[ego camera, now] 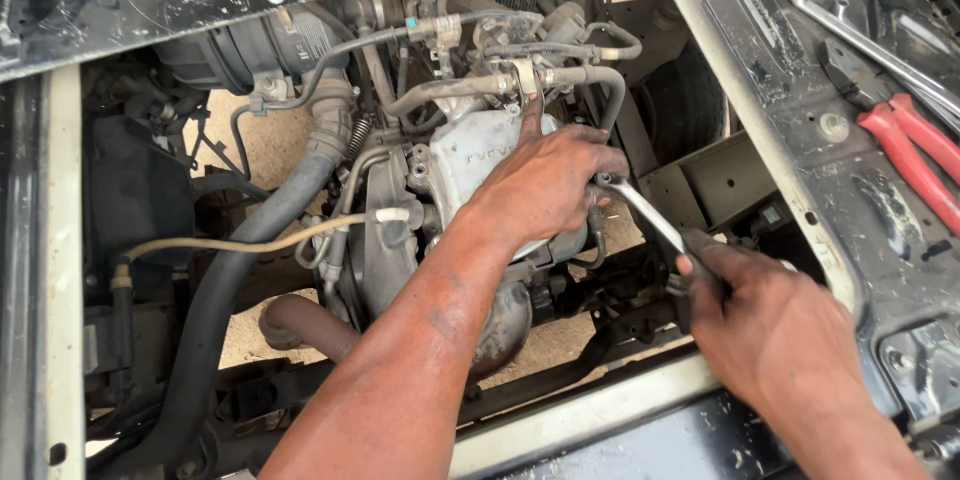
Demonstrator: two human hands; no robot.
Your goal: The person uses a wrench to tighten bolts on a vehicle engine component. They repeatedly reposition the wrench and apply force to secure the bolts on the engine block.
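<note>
I look down into an open engine bay. My left hand (545, 185) rests on the grey metal engine housing (462, 155), its index finger stretched up to a metal bracket and pipe (523, 80), its thumb side touching the head of a silver wrench (640, 212). My right hand (775, 330) grips the lower end of that wrench, which slants up and left towards the engine. The wrench head is partly hidden behind my left hand.
Black rubber hoses (255, 240) and a beige thin tube (250, 243) cross the left side. Red-handled pliers (915, 155) and a long silver spanner (870, 40) lie on the dirty metal panel at the right. A beige frame rail (570, 415) runs along the front.
</note>
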